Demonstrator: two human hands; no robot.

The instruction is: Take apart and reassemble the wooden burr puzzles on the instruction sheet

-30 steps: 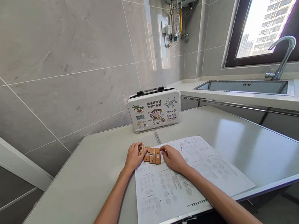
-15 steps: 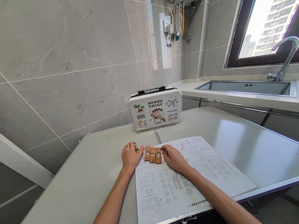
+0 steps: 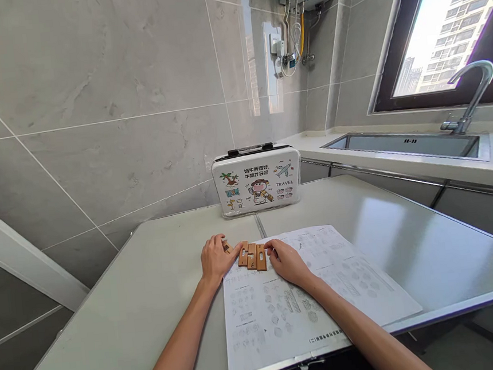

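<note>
Three notched wooden puzzle bars (image 3: 251, 255) lie side by side on the top edge of a printed instruction sheet (image 3: 308, 295). My left hand (image 3: 214, 260) rests just left of them, its fingers curled round another small wooden piece (image 3: 226, 246). On the right side, my right hand (image 3: 284, 260) lies on the paper with its fingertips bent against the rightmost bar.
A white illustrated carry case (image 3: 257, 180) with a black handle stands at the back of the grey table (image 3: 124, 316), against the tiled wall. A steel sink (image 3: 402, 143) and tap (image 3: 471, 93) sit on the counter at the right, below a window.
My left hand slid a little left, away from the row of bars, taking the small wooden piece with it. My right hand has barely moved.
</note>
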